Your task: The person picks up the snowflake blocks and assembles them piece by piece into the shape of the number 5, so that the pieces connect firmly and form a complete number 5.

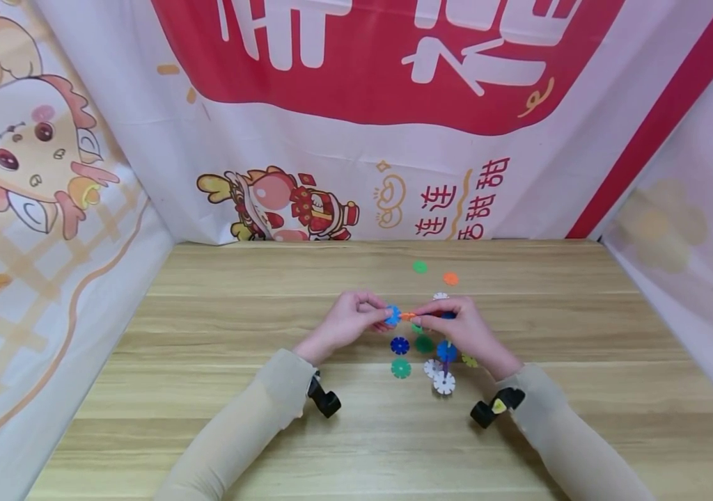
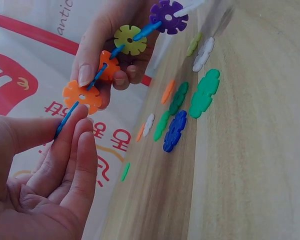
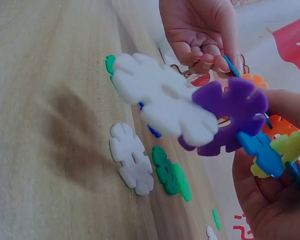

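My left hand pinches a blue snowflake disc between thumb and fingers. The disc's edge meets the rim of an orange snowflake disc; whether their slots are engaged I cannot tell. That orange disc is the end of a chain held in my right hand, whose thumb and fingers grip it near this end. Further along the chain come another orange disc, blue ones, a yellow-green disc, a purple disc and a white disc at the far end. The chain hangs above the table, partly hidden by the right fingers.
Loose discs lie on the wooden table below the hands: green, dark blue, dark green and white among them. An orange one and a small green one lie farther back, before the printed curtain.
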{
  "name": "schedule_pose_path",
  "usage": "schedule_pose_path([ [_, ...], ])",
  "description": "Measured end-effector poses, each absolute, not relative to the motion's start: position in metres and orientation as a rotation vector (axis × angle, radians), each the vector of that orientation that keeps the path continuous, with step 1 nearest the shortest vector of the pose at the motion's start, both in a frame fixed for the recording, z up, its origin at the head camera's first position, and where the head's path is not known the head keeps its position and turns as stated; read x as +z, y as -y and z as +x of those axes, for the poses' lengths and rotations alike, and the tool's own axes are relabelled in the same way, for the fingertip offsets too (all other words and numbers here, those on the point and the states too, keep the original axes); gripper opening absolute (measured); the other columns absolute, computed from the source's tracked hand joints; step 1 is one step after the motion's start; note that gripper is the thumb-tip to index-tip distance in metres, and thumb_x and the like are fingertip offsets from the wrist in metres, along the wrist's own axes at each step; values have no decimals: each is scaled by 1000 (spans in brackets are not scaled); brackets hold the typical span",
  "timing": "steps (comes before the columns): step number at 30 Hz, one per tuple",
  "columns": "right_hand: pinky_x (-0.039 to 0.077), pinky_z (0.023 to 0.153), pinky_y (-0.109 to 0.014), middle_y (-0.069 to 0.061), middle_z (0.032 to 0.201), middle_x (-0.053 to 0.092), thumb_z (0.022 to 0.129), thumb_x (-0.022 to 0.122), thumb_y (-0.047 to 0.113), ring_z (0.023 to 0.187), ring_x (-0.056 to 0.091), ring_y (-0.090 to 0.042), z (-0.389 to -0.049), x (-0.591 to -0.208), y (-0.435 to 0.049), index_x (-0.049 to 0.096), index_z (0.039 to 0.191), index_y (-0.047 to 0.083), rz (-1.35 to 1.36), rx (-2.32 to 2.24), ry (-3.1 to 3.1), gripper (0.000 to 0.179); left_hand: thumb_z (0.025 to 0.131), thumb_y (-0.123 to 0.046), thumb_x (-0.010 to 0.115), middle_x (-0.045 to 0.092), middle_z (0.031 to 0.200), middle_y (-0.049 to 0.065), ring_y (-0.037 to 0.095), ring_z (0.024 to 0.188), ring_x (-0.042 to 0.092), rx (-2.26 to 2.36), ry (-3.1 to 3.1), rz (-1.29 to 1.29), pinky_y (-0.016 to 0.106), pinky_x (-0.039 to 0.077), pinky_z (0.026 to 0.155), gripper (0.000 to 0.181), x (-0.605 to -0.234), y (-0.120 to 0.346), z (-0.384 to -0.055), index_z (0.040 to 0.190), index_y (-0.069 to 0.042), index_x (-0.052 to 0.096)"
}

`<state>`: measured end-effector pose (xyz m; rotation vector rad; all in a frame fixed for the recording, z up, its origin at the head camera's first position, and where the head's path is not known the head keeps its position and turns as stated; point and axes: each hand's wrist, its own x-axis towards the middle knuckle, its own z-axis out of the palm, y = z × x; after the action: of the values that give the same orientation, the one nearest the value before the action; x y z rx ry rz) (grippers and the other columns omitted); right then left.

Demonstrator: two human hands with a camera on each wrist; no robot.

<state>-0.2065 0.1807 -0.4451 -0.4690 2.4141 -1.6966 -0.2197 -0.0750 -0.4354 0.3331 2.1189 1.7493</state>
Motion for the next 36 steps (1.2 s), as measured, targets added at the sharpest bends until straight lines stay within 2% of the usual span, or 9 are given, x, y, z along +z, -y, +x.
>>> schedule_pose_path([
  [6, 64, 86, -26, -12, 116, 82, 101, 78, 18, 97, 77, -22, -206, -445, -179, 83, 114, 8, -450, -1695, -2428, 17, 106, -13, 68, 83, 107, 19, 12, 86, 79, 1747, -2142, 332, 43, 66, 93, 18, -436, 74, -217, 115, 3, 69],
  [14, 64, 83, -26, -17, 113, 82, 103, 75, 15, 99, 75, -41, -208, -447, -178, 83, 112, 4, -474, -1720, -2446, 16, 107, -14, 68, 82, 106, 19, 12, 87, 78, 1766, -2153, 339, 42, 66, 92, 19, -436, 72, -217, 114, 3, 69],
  [22, 64, 84, -24, -11, 113, 82, 102, 76, 16, 96, 76, -20, -207, -450, -175, 83, 112, 7, -448, -1705, -2469, 16, 106, -10, 67, 82, 104, 19, 13, 87, 79, 1791, -2149, 352, 36, 67, 87, 15, -439, 69, -216, 112, 3, 68],
  [25, 64, 84, -24, -12, 113, 82, 102, 76, 15, 96, 76, -20, -207, -449, -176, 83, 112, 7, -439, -1708, -2466, 15, 106, -11, 68, 83, 104, 17, 12, 86, 78, 1791, -2143, 340, 34, 67, 86, 14, -440, 69, -217, 112, 2, 68],
  [31, 64, 82, -26, -11, 113, 81, 100, 79, 20, 94, 74, -23, -208, -446, -177, 83, 113, 9, -416, -1668, -2458, 18, 106, -12, 68, 83, 108, 18, 12, 87, 78, 1773, -2101, 356, 41, 66, 92, 20, -437, 73, -220, 120, 3, 68],
  [36, 64, 79, -30, -12, 122, 80, 99, 81, 23, 93, 71, -20, -208, -443, -177, 79, 126, 9, -411, -1673, -2449, 31, 107, -12, 66, 82, 111, 18, 12, 90, 78, 1749, -2076, 371, 37, 66, 91, 25, -429, 77, -220, 127, 2, 67],
])
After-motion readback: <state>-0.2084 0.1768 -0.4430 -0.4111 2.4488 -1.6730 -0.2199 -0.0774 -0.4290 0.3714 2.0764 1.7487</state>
